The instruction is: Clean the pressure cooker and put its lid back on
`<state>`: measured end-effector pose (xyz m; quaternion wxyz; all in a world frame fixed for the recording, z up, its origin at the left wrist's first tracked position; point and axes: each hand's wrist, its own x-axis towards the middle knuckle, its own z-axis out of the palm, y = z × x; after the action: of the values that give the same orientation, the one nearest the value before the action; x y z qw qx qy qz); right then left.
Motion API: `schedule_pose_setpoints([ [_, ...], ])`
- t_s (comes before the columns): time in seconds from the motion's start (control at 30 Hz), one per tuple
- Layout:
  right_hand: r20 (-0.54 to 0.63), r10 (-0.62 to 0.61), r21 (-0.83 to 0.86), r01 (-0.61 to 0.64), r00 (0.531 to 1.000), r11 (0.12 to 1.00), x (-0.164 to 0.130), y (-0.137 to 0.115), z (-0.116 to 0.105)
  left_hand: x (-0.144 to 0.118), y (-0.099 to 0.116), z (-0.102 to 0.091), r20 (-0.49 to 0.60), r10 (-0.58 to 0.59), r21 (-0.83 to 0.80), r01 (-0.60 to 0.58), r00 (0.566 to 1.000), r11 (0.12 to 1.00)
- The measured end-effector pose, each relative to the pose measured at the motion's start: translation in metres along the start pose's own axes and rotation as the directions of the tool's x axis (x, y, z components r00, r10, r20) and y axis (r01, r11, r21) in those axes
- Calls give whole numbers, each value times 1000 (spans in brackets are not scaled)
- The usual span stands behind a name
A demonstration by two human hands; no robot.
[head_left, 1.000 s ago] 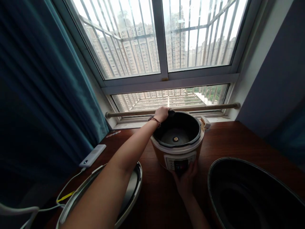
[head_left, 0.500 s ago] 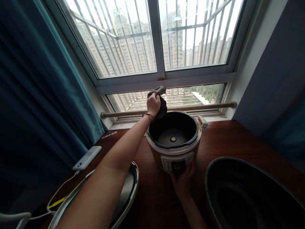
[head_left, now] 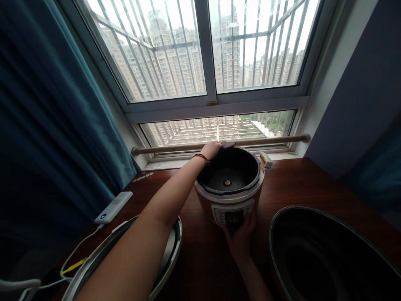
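Observation:
An electric pressure cooker (head_left: pixel 205 201), brown with a pale upper rim, stands lidless on the table near the window. Its dark inside (head_left: pixel 216 175) shows a small round metal piece (head_left: pixel 227 182) at the centre of the bottom. My left hand (head_left: pixel 211 149) is closed on a dark grey cloth (head_left: pixel 227 145) at the cooker's far left rim; most of the cloth is hidden behind the hand. Against the front control panel (head_left: pixel 219 214) rests my right hand (head_left: pixel 240 234), thumb and fingers spread to either side of the dark display, touching the cooker without wrapping round it.
Under my left forearm lies a large round lid (head_left: pixel 178 242), partly covered. A big dark pot (head_left: pixel 313 251) stands at the right front. A white device with a cable (head_left: pixel 114 207) lies at left, beside the blue curtain (head_left: pixel 78 125). A rail (head_left: pixel 278 140) crosses the window behind.
My left hand and the cloth have come down and to the right, from above the cooker's left rim to its far left rim. My right hand stays in place.

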<state>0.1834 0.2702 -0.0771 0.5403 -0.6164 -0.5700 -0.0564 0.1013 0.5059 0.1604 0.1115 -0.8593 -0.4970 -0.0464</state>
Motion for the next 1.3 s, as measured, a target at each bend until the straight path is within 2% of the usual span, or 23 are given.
schedule_pose_setpoints([
  [0.17, -8, -15, 1, 15, 1000, 1000, 1, -1, -1, 4, 7, 2, -23, -40, 71, 42, 999, 997],
  [0.3, -9, -9, 2, 9, 1000, 1000, 0, 0, 0, -5, 5, 0, -38, -52, 107, 56, 998, 993],
  [0.47, -12, -9, 12, 9, 1000, 1000, 1, 0, -1, -31, -17, -6, -14, -86, 153, 87, 996, 984],
  [0.6, -24, -28, 14, 28, 999, 1000, 3, -1, -3, -53, -27, -11, 45, -140, 176, 130, 989, 976],
  [0.83, -35, -45, 19, 46, 998, 999, 2, 0, -2, -91, -14, -20, 41, -174, 177, 164, 984, 971],
  [0.97, -39, -35, 28, 36, 999, 999, 2, 0, -2, -110, -6, -29, 10, -85, 173, 82, 996, 981],
  [1.0, -41, -33, 28, 34, 999, 999, 2, -1, -2, -114, -6, -31, 27, -60, 147, 55, 998, 988],
  [1.07, -37, -40, 25, 41, 999, 999, 2, -1, -3, -121, -4, -35, 131, -13, 38, 8, 991, 999],
  [1.17, -30, -50, 23, 51, 998, 998, 2, -1, -3, -128, 2, -40, 300, 87, -210, -24, 950, 977],
  [1.3, -52, -61, 9, 62, 997, 998, 4, -1, -3, -124, 29, -42, 410, 200, -423, -9, 890, 906],
])
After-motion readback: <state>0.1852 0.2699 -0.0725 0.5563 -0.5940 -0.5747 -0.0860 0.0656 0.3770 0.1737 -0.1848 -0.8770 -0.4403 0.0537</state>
